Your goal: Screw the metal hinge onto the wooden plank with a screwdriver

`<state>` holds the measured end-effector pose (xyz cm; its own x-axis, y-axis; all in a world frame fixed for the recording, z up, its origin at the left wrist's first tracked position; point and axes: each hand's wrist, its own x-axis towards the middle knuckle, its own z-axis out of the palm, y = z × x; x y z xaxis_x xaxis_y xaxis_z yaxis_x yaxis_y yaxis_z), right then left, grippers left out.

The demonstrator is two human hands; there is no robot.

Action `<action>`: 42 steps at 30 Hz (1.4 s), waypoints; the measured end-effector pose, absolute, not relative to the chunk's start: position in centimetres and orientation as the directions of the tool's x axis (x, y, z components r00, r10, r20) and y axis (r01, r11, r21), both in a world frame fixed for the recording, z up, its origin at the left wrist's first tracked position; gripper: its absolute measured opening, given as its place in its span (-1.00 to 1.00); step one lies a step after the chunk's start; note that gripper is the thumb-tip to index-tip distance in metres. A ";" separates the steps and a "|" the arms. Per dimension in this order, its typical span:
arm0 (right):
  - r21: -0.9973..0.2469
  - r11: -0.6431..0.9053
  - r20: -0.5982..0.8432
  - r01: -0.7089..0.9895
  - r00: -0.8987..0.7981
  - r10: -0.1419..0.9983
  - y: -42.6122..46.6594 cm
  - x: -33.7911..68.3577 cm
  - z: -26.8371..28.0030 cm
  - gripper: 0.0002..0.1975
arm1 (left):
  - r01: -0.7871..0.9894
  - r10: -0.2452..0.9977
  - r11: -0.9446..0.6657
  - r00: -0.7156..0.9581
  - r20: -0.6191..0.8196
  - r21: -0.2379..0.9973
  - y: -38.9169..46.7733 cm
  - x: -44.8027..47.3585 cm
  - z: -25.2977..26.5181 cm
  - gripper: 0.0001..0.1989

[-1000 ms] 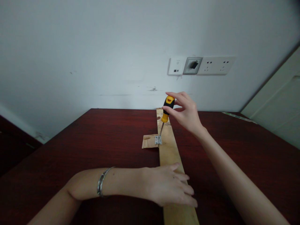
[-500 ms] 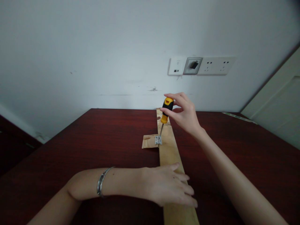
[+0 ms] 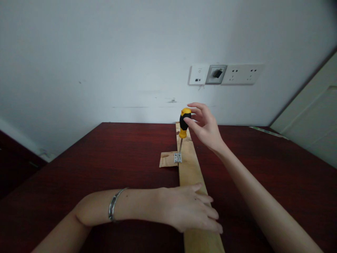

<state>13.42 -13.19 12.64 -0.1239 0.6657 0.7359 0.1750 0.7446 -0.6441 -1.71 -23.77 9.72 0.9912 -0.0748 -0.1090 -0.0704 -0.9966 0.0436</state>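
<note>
My right hand (image 3: 204, 126) has its thumb against the black middle of a yellow-and-black screwdriver (image 3: 185, 121), with the other fingers curled behind the handle. The screwdriver stands nearly upright, its tip at a small metal hinge (image 3: 178, 157). That hinge spans a long wooden board (image 3: 189, 165) and a short wooden piece (image 3: 167, 159) on its left side. Across the near part of the board lies my left hand (image 3: 191, 209), palm down with fingers spread over the right edge. Any screw under the tip is too small to make out.
Beneath everything is a dark red tabletop (image 3: 126, 151) that meets a white wall (image 3: 118, 63). Wall sockets (image 3: 242, 74) and a black plug (image 3: 217, 73) are at the upper right. A pale panel (image 3: 316, 116) stands along the right side.
The screwdriver handle has shifted slightly left and turned, standing more upright. My right hand's fingers have opened out a little around it. My left hand and the board stay put.
</note>
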 end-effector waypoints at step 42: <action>-0.653 0.755 0.748 0.062 -0.101 0.656 -13.2 12.4 12.0 -0.75 | -0.084 -0.087 -0.996 0.982 -0.166 0.029 -23.8 -1.4 10.3 -0.43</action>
